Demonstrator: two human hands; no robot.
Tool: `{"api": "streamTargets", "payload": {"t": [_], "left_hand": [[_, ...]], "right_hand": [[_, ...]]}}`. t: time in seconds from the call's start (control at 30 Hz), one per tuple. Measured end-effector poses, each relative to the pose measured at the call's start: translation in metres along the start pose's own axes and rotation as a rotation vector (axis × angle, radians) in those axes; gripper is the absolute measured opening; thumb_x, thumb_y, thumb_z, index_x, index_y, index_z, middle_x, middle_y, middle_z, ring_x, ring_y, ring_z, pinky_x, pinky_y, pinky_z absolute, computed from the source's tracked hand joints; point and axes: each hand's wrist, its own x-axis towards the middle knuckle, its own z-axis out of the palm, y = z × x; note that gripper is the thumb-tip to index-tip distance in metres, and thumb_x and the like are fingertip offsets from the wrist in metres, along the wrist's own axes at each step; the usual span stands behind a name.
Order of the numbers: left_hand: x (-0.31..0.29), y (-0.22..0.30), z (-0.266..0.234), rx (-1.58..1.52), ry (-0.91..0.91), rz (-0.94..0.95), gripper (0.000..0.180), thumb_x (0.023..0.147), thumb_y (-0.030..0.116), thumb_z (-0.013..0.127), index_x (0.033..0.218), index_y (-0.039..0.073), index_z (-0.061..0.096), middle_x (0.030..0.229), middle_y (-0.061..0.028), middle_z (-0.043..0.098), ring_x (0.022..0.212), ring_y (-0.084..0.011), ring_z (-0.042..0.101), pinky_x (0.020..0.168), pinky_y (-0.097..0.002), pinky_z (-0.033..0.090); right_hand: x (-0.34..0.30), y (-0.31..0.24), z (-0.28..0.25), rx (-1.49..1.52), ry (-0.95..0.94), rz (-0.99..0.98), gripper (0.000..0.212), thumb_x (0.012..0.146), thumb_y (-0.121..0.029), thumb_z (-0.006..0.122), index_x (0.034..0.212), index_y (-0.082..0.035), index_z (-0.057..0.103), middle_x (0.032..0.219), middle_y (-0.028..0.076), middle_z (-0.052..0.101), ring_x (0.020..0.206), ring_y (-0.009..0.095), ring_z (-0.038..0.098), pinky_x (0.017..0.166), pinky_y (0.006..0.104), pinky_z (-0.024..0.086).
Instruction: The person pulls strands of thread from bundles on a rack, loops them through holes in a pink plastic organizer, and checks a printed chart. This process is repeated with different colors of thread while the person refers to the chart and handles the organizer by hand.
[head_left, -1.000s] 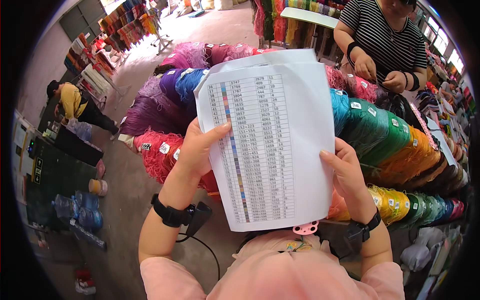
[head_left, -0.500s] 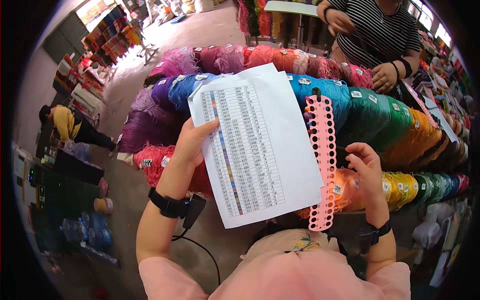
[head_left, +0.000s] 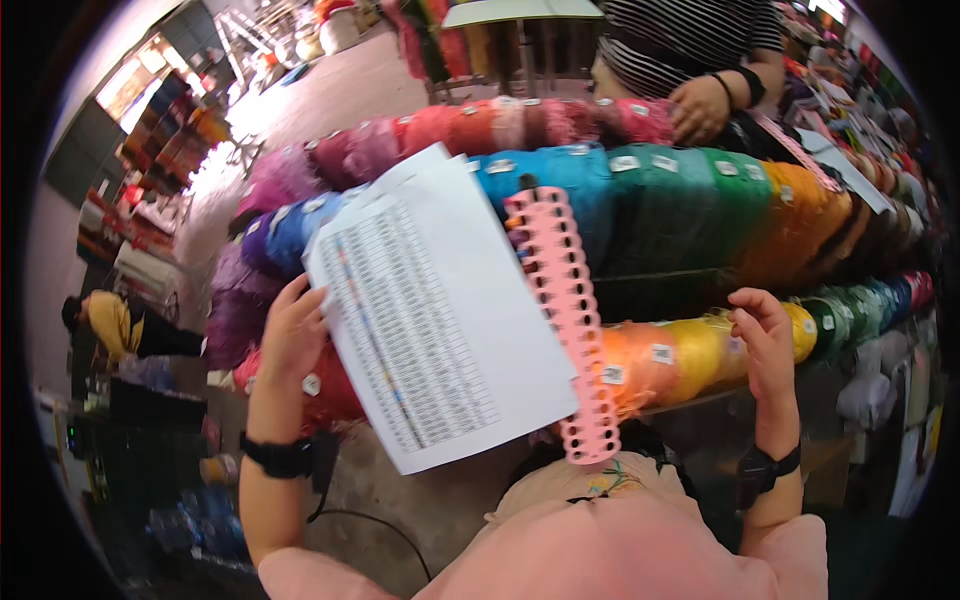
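Observation:
A stack of white paper sheets (head_left: pixel 480 330) with a printed table and a column of colour swatches lies tilted over the rows of thread. At its left edge is my left hand (head_left: pixel 297 335), fingers bent and apart; I cannot tell whether the fingertips touch the paper. Along the right side of the sheets, partly under them, runs a long pink thread organiser card (head_left: pixel 565 290) with holes down both edges. Some dark and coloured threads are tied near its top. My right hand (head_left: pixel 768 335) hovers over the yellow thread, fingers loosely curved with nothing in them.
Tagged thread bundles in blue-green (head_left: pixel 640 200), pink-red (head_left: pixel 480 128) and yellow (head_left: pixel 695 345) lie in long rows. Across from me a person's hand (head_left: pixel 702 108) rests on the far row. Another person (head_left: pixel 115 325) bends at the left. A black cable (head_left: pixel 385 530) hangs below my left wrist.
My left thumb has come off the face of the sheets, and that hand is now at their edge. Sheets and pink card lean more to the left. The view has shifted.

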Motion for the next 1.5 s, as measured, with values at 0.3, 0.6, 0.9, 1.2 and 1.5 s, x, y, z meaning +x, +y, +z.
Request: {"api": "streamTargets", "payload": {"t": [0.3,0.6,0.9,1.2,1.5], "left_hand": [[-0.023,0.076,0.054,0.677,-0.081,0.308,0.039,0.082,0.015,0.044,0.119,0.003,0.037,0.114,-0.0084,0.045,0.11,-0.0173,0.039,0.091,-0.0315,0.029],[-0.096,0.056,0.443,0.367,-0.697,-0.266,0.037,0.082,0.006,0.043,0.118,-0.003,0.035,0.114,-0.014,0.043,0.095,-0.0189,0.049,0.079,-0.0268,0.041],[-0.11,-0.023,0.638,0.425,-1.189,-0.527,0.031,0.079,0.002,0.047,0.11,-0.001,0.043,0.105,-0.0098,0.05,0.096,-0.015,0.049,0.076,-0.0242,0.041],[-0.067,-0.141,0.732,0.425,-1.184,-0.403,0.023,0.077,0.004,0.052,0.098,-0.003,0.05,0.088,-0.0049,0.055,0.082,-0.0095,0.052,0.071,-0.0208,0.041],[-0.026,-0.182,0.782,0.598,-1.125,-0.04,0.029,0.076,0.001,0.05,0.104,-0.006,0.047,0.096,-0.009,0.054,0.09,-0.0137,0.051,0.08,-0.0238,0.04]], "right_hand": [[0.032,0.003,-0.103,-0.137,-0.001,-0.131,0.012,0.073,-0.003,0.051,0.084,-0.001,0.055,0.078,0.002,0.054,0.071,0.008,0.05,0.063,0.0209,0.042],[0.029,0.029,-0.213,0.19,0.06,-0.051,0.009,0.077,-0.002,0.05,0.084,0.0,0.055,0.077,0.002,0.055,0.067,0.007,0.05,0.062,0.019,0.041],[0.058,0.027,-0.353,0.152,0.335,-0.134,0.014,0.08,-0.008,0.047,0.083,0.002,0.056,0.076,0.004,0.057,0.064,0.008,0.054,0.056,0.02,0.043],[0.184,0.024,-0.443,-0.219,0.479,-0.207,0.013,0.074,-0.007,0.05,0.078,0.002,0.059,0.067,0.006,0.059,0.057,0.011,0.058,0.048,0.0211,0.045],[0.212,0.048,-0.491,-1.187,0.072,0.156,0.025,0.068,-0.01,0.047,0.088,-0.006,0.06,0.089,0.014,0.059,0.086,0.027,0.056,0.073,0.0365,0.044]]}}
